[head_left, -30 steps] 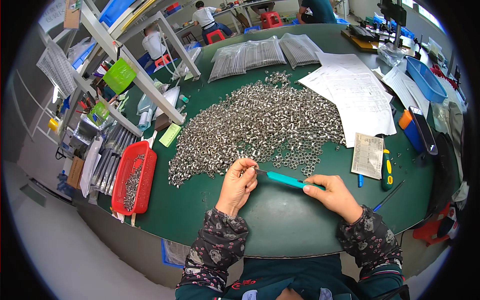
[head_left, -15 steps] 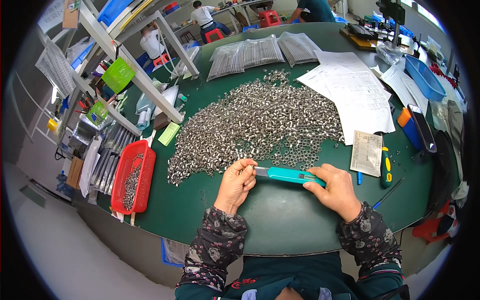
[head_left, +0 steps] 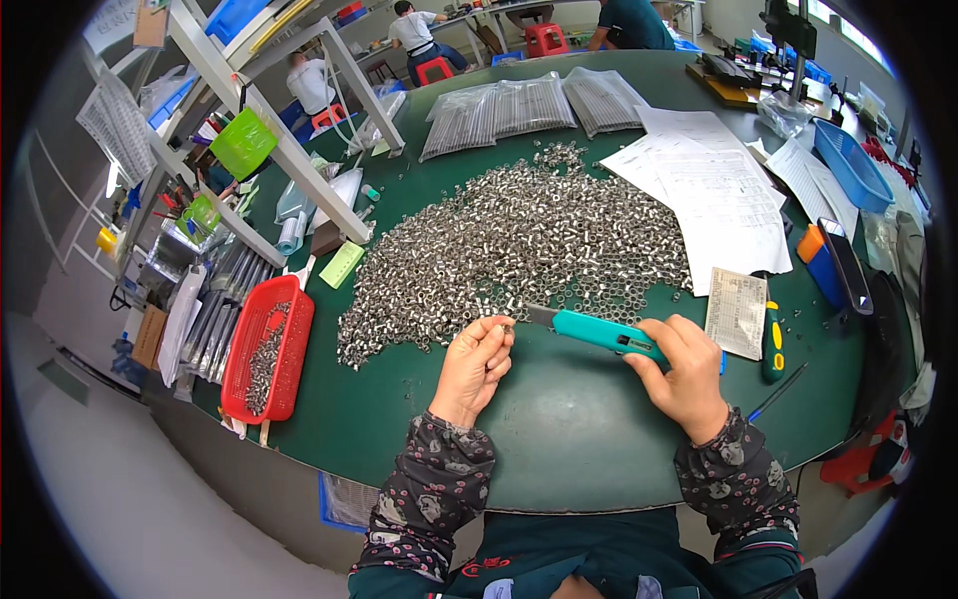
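My right hand [head_left: 687,375] is closed round the end of a teal utility knife [head_left: 609,333]. Its blade is out and points left, a short gap from my left fingertips. In my left hand [head_left: 473,367], thumb and forefinger pinch a small metal ring [head_left: 508,328], mostly covered by the fingers. Just beyond both hands spreads a wide heap of small shiny metal rings [head_left: 519,235] on the green table [head_left: 559,439]. To the left stands a red plastic basket [head_left: 296,349] with more of these metal pieces inside.
Paper sheets [head_left: 726,205], a printed card [head_left: 736,311] and a yellow-green screwdriver [head_left: 772,339] lie at right, near a phone [head_left: 846,265]. Bagged rods [head_left: 504,112] lie at the far side. A metal shelf frame [head_left: 289,150] rises at left. Several people sit in the background.
The knife blade has drawn away from the ring in my left hand, and the knife has tilted and shifted right with my right hand. My left hand keeps its pinch.
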Demonstrator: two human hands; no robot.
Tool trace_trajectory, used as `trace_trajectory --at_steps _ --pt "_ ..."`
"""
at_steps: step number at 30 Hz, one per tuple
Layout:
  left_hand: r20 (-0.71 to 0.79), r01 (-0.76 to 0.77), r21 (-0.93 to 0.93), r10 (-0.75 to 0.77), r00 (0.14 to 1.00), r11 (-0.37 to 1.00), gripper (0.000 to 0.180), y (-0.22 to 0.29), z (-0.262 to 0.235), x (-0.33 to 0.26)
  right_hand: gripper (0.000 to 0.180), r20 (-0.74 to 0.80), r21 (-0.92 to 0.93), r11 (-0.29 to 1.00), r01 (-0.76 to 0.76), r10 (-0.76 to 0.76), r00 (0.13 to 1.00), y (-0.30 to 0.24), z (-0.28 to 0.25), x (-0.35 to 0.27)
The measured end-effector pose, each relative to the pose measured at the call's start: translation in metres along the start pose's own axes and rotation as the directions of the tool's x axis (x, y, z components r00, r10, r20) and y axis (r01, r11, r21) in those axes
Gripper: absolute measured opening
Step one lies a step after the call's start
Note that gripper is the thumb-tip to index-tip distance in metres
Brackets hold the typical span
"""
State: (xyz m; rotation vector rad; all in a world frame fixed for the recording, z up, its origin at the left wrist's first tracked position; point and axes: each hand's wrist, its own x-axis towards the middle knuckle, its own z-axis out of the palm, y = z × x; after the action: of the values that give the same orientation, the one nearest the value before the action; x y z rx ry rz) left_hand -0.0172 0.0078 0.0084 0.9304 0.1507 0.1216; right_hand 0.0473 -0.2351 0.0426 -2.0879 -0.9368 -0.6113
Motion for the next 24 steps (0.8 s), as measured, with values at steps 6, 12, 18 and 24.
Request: trace_trajectory --at_steps 6,12,18,24 --pt "-0.045 -0.011 -0.028 0.010 0.999 1.000 0.015 0.003 -0.002 0.001 0.026 0.352 -0.070 0.982 0.177 -0.142 0.925 -0.001 -0.003 -0.003" --pt "-0.062 -0.028 -0.043 0.025 0.998 0.999 0.015 0.003 0.001 0.004 0.025 0.377 -0.093 0.989 0.117 -0.074 0.923 0.001 -0.005 -0.004" --pt "-0.018 -0.063 -0.015 0.062 0.998 0.998 0.016 0.001 -0.002 0.001 0.026 0.282 0.159 0.974 -0.158 0.109 0.953 0.000 -0.003 -0.001" --pt "-0.056 0.003 -0.003 -0.003 0.998 1.000 0.018 0.002 0.002 0.001 0.027 0.342 0.238 0.930 -0.281 0.191 0.920 0.003 0.006 -0.007"
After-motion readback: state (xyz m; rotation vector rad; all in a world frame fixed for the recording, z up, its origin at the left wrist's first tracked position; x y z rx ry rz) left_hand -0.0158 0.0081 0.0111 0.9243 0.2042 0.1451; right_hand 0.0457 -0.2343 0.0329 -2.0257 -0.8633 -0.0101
